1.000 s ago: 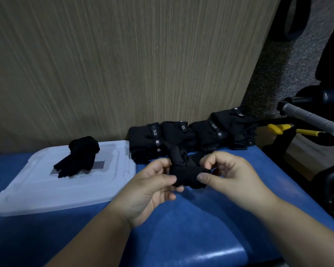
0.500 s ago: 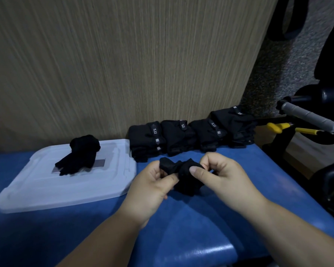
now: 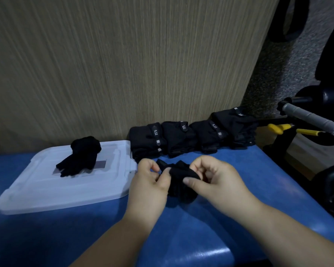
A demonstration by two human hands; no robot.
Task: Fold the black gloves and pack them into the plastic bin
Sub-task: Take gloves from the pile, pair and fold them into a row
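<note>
A bunched black glove [image 3: 181,182] is held just above the blue bench, between both my hands. My left hand [image 3: 149,182] pinches its left end with thumb and fingers. My right hand [image 3: 214,178] grips its right side, thumb laid across the front. Another black glove [image 3: 79,157] lies on the translucent plastic bin's closed lid [image 3: 46,189], to the left. A row of folded black gloves with small labels [image 3: 191,137] leans against the wooden panel behind my hands.
The blue padded bench [image 3: 201,237] ends on the right, where a grey-gripped handlebar [image 3: 308,118], yellow-handled levers [image 3: 278,128] and dark equipment stand. A wood-grain panel [image 3: 123,64] closes off the back.
My hands have drawn closer together and dropped slightly, bunching the glove into a tighter bundle. The glove on the lid and the folded row have not moved.
</note>
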